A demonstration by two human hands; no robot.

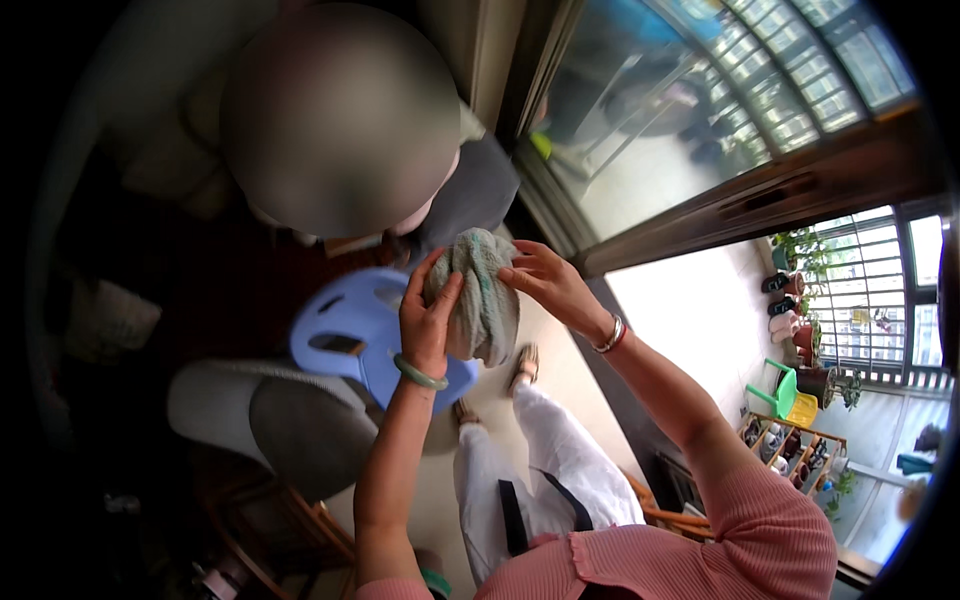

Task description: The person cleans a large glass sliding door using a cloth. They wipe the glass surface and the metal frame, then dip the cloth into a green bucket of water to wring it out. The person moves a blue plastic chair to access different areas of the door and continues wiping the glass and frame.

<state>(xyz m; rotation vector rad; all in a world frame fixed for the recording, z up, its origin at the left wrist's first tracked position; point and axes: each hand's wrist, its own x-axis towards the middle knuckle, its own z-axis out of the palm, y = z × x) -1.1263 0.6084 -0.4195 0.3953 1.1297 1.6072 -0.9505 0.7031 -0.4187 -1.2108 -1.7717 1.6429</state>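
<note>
A bunched grey-green cloth [480, 310], with a teal stripe down its folds, is held up in front of me, above the floor. My left hand [430, 315] grips its left side, thumb pressed on the front and fingers behind. On the upper right side, my right hand [550, 285] pinches the cloth's edge with thumb and fingers. Part of the fingers on both hands is hidden by the cloth. A green bangle [420, 374] circles my left wrist and a silver one [610, 336] my right.
A blue plastic chair [365, 370] stands behind my left hand, with a grey rounded chair [300, 435] nearer. Beyond is a person, partly covered by a large blurred patch [340, 120]. A glass sliding door [640, 150] borders a balcony with a green chair [785, 392] and shoe rack [800, 455].
</note>
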